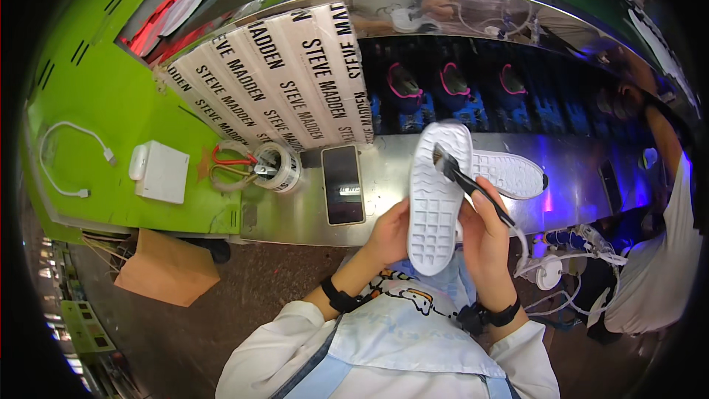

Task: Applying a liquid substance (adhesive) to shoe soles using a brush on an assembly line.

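Note:
My left hand [389,235] grips the left edge of a white shoe sole [431,225], its treaded underside facing up and its length upright in view. In my right hand [487,236] is a black-handled brush [473,188], with a pale tube [521,245] running down from its handle end. The brush's bristles touch the upper part of the sole, and my right fingers also lie by its right edge. A second white sole [509,174] rests on the metal bench behind, partly hidden by the first.
On the metal bench [295,216] lie a phone [343,185] and a tape roll [279,170] with red-handled scissors [235,159]. A printed carton [273,77] stands behind. Shoes with pink trim [452,80] sit in a dark recess. A co-worker's arm [662,137] reaches in at right.

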`<state>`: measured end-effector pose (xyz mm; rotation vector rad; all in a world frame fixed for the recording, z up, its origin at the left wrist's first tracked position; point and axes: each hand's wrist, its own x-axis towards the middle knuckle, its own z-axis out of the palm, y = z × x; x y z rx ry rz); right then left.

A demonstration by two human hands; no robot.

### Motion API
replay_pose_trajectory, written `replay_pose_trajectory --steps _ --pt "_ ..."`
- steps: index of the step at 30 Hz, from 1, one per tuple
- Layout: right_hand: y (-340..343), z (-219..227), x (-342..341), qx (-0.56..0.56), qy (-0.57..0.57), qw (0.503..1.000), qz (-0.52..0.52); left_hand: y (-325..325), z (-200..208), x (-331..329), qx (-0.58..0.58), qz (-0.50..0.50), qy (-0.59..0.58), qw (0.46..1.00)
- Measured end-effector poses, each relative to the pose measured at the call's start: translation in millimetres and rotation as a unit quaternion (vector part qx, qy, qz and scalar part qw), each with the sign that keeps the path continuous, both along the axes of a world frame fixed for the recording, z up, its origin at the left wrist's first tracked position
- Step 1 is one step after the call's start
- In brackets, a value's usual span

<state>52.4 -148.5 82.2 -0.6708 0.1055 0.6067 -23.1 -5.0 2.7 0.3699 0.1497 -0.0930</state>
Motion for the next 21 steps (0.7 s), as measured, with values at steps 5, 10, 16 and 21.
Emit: replay_pose_trajectory --steps 5,10,16,21 --pt "-6.9 0.9 -5.9 -0.350 -0.655 0.669 -0.024 12.1 -23.2 4.1 -0.144 0.010 -0.070 0.987" --pt "-9.9 29.3 5.5 -0.395 -0.621 0.677 -0.002 18.7 -12.9 4.2 -0.135 -0.027 -0.065 0.988" --pt "-20.3 31.9 -3.6 -0.264 -0.452 0.817 0.242 21.0 9.6 26.8 -0.087 -0.035 -0.040 0.995" --pt "-34.0 28.4 8.6 -0.198 -0.516 0.747 0.370 28.8 17.5 30.4 -0.060 -0.220 -0.002 0.974"
